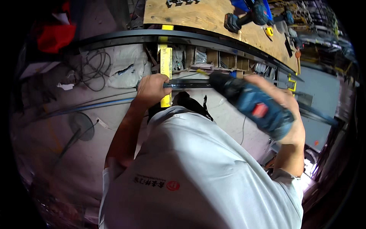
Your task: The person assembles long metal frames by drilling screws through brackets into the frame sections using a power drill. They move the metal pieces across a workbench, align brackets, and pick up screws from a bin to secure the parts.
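Observation:
In my right hand (286, 102) is a blue cordless drill (263, 110), slightly blurred. Its black chuck points up and left, and the bit (202, 71) sits above a dark metal profile (188, 85), apart from it as far as I can see. My left hand (152, 90) is closed around the left part of this profile, which lies across a yellow support bar (166, 63) in front of my body. Farther off, a longer black profile (133, 34) crosses the same support along the bench. The left fingertips are partly hidden.
A wooden workbench (206, 15) carries another drill (248, 18), a yellow tape measure (269, 32) and a mallet (298, 57). Below it are cardboard boxes (228, 60) of parts. At left, a coiled cable (97, 70) and a round base (81, 126) rest on the floor.

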